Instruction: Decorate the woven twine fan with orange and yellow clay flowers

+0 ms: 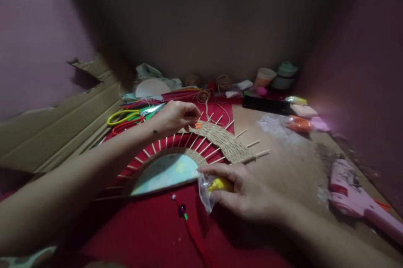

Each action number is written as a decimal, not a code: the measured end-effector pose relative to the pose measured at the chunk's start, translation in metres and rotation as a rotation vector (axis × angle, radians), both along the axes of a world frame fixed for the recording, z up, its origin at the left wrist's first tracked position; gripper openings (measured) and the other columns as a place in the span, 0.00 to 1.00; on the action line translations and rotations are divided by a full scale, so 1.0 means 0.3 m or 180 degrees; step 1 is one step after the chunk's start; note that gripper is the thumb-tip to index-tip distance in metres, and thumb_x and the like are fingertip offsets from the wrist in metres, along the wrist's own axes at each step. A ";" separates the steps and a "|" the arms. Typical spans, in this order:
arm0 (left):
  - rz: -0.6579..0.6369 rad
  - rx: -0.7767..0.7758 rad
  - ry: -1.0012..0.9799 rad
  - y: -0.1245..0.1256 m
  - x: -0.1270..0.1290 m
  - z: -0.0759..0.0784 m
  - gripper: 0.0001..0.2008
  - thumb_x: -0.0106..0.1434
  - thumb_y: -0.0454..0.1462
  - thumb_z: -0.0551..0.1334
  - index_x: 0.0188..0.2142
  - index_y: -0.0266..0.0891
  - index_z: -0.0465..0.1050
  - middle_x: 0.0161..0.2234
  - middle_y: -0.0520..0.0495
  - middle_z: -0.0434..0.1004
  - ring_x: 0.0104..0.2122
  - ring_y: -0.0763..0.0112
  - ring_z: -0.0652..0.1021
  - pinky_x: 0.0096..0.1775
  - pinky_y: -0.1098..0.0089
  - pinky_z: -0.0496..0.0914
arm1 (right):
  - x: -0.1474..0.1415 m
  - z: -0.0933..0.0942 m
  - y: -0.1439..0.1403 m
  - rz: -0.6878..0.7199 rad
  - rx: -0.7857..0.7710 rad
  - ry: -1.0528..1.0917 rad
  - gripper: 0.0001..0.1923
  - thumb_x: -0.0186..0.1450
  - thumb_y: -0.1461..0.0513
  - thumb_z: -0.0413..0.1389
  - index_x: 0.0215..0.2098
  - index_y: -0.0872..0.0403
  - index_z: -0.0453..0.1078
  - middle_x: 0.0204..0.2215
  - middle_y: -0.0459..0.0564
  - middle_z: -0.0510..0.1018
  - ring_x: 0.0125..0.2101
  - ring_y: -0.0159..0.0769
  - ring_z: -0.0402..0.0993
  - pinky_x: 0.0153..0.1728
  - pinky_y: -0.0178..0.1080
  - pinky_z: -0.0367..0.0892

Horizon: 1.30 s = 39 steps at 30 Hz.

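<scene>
A half-round craft piece (217,138) lies on a red cloth (157,230): thin wooden sticks fan out from a pale half disc (163,171), and tan twine is woven across its right part. My left hand (176,117) pinches a small orange piece (198,125) at the woven top edge. My right hand (245,192) rests just below the piece and grips a small clear plastic bag (208,190) with something yellow inside.
Scissors with yellow handles (129,115) lie at the left. Torn cardboard (53,129) lines the left side. A pink glue gun (359,196) lies at the right on a brown board (283,154). Twine balls, cups and small containers stand at the back.
</scene>
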<state>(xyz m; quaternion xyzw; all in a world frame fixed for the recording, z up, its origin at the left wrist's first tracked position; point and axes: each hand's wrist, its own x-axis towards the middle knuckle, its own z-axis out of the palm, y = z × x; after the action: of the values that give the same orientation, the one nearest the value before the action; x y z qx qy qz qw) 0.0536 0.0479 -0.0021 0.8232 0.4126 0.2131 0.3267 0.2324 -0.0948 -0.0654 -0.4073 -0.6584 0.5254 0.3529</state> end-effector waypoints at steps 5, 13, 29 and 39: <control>-0.0044 0.0826 0.0627 0.075 0.023 -0.054 0.02 0.52 0.32 0.63 0.25 0.35 0.75 0.22 0.50 0.71 0.22 0.75 0.69 0.27 0.74 0.60 | -0.002 -0.005 0.000 0.0033 0.0051 0.0043 0.24 0.53 0.67 0.55 0.49 0.52 0.73 0.40 0.51 0.79 0.38 0.38 0.75 0.40 0.39 0.71; -0.0169 0.0759 0.0666 0.102 0.016 -0.116 0.05 0.53 0.38 0.65 0.28 0.39 0.78 0.25 0.52 0.69 0.24 0.76 0.67 0.26 0.76 0.58 | -0.008 -0.012 -0.002 0.0116 0.0038 0.0255 0.24 0.54 0.70 0.52 0.48 0.52 0.74 0.38 0.50 0.80 0.36 0.36 0.76 0.37 0.36 0.72; -0.0021 0.0461 0.0419 0.099 -0.016 -0.119 0.07 0.55 0.39 0.64 0.32 0.38 0.78 0.28 0.50 0.75 0.28 0.73 0.72 0.31 0.76 0.64 | 0.000 0.002 0.004 0.0211 -0.0010 0.0131 0.26 0.54 0.71 0.53 0.50 0.54 0.73 0.41 0.51 0.79 0.37 0.37 0.76 0.38 0.35 0.72; -0.0670 0.2526 0.1533 0.065 -0.069 -0.174 0.15 0.68 0.37 0.50 0.45 0.37 0.73 0.32 0.45 0.68 0.32 0.67 0.68 0.32 0.69 0.63 | 0.001 0.010 -0.004 0.0304 -0.0361 0.0033 0.23 0.54 0.71 0.52 0.46 0.53 0.74 0.39 0.49 0.78 0.37 0.33 0.73 0.37 0.32 0.67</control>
<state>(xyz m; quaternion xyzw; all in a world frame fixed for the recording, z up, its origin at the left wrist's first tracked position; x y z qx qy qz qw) 0.0329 0.0674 -0.0543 0.9477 0.2776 0.1231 -0.0981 0.2326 -0.0960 -0.0623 -0.3920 -0.6444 0.5802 0.3073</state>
